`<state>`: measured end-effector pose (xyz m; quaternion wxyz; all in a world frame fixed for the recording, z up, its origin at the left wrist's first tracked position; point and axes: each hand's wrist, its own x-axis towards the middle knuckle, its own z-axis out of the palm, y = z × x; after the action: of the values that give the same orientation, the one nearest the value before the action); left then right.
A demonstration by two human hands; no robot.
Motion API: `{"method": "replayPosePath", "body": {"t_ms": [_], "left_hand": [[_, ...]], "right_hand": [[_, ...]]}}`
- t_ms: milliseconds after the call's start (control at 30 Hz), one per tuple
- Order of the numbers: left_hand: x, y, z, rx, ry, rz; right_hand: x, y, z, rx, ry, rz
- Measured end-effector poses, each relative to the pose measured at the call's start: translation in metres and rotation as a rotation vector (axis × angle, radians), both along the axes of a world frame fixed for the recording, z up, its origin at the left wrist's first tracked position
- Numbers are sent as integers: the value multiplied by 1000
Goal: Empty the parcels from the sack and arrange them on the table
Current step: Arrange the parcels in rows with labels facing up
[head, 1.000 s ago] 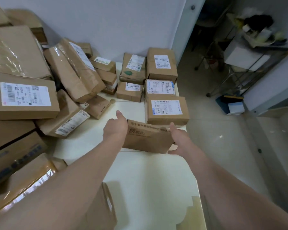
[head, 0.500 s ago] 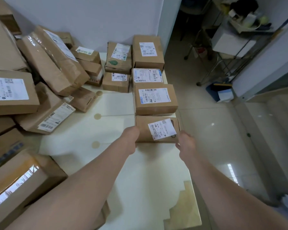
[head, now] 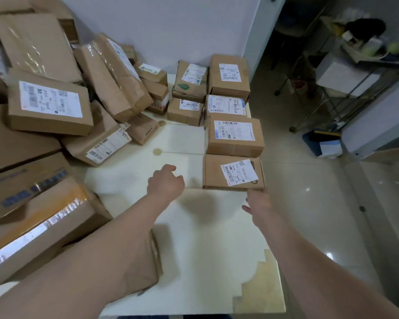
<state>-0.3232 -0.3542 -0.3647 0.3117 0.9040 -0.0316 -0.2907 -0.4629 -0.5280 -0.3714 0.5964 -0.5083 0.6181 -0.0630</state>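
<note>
left hand (head: 166, 183) loose, right hand (head: 259, 202) beside parcel (head: 233, 172)

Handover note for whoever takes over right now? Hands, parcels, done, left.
Left hand: loosely curled, holds nothing, above the table.
Right hand: holds nothing, by the near corner of the nearest box.
That box lies flat, label up, at the front of a row along the table's right edge.
Done: that row set out.
Left: the jumbled pile at left; sack not in view.
</note>
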Motion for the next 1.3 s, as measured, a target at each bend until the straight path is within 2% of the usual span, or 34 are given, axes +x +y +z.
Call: {"method": "replayPosePath", "body": {"t_ms": [100, 167, 233, 333, 400, 500, 533, 600, 667, 767, 867, 900, 967, 1033, 1133, 1300], "left_hand": [[5, 22, 21, 43, -137, -82], [3, 42, 35, 22, -207, -101], [-2, 70, 43, 0, -268, -105], [-14, 126, 49, -30, -279, -78], [-24, 162, 48, -34, -235, -67], [-41, 192, 42, 134, -88, -183], [-48, 194, 44, 202, -25, -164], [-58, 200, 40, 277, 162, 1], [-62, 208, 29, 179, 305, 214], [-65, 208, 17, -45, 428, 377], [-81, 196, 34, -267, 560, 323], [-85, 192, 41, -326, 587, 367], [-87, 179, 44, -448, 571, 455], [-85, 168, 40, -558, 473, 447], [-84, 160, 33, -572, 420, 457], [-95, 150, 8, -488, 611, 459]], "right_hand": [[6, 20, 0, -74, 72, 30], [6, 40, 1, -3, 78, 51], [6, 75, 7, 116, 61, 152], [7, 139, 13, 168, 77, 380], [7, 179, 12, 167, 97, 476], [10, 225, 12, 164, 135, 552], [10, 236, 12, 144, 164, 574], [5, 247, 10, 114, 239, 617], [-7, 253, 9, 114, 272, 644], [-30, 256, 10, 140, 148, 567], [-48, 242, 16, 55, -36, 346], [-53, 234, 21, 35, -89, 267], [-61, 218, 30, 18, -173, 135], [-71, 205, 39, 19, -203, 39], [-85, 193, 37, 82, -269, -94], [-103, 187, 18, 226, -311, -142]]}}
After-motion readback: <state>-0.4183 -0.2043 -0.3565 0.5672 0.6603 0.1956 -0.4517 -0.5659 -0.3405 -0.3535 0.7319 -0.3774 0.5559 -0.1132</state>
